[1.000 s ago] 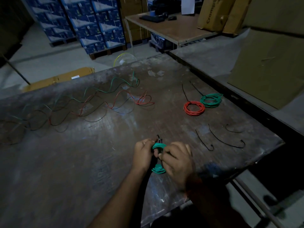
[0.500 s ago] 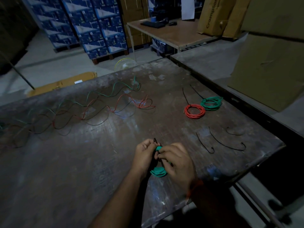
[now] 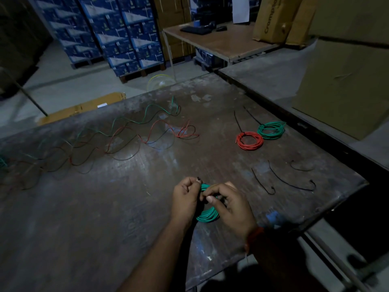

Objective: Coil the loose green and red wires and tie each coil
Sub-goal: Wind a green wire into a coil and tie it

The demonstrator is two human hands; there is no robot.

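Note:
A small green wire coil [image 3: 207, 216] is held just above the worn table [image 3: 126, 207] near its front edge. My left hand [image 3: 185, 199] pinches the coil's top, where a black tie end sticks up. My right hand [image 3: 229, 205] grips the coil from the right, fingers curled over it. Loose green and red wires [image 3: 130, 133] snake across the table's far left. A tied red coil [image 3: 249, 140] and a tied green coil [image 3: 271, 130] lie at the far right, touching each other.
Three loose black cable ties [image 3: 290, 180] lie right of my hands, near the table's right edge. Beyond stand stacked blue boxes [image 3: 117, 34], a desk [image 3: 221, 41] with a keyboard, and large cardboard boxes [image 3: 345, 87] on the right.
Both hands have stayed at the green coil, working at its top; the fingers have shifted slightly. The view has tilted a little.

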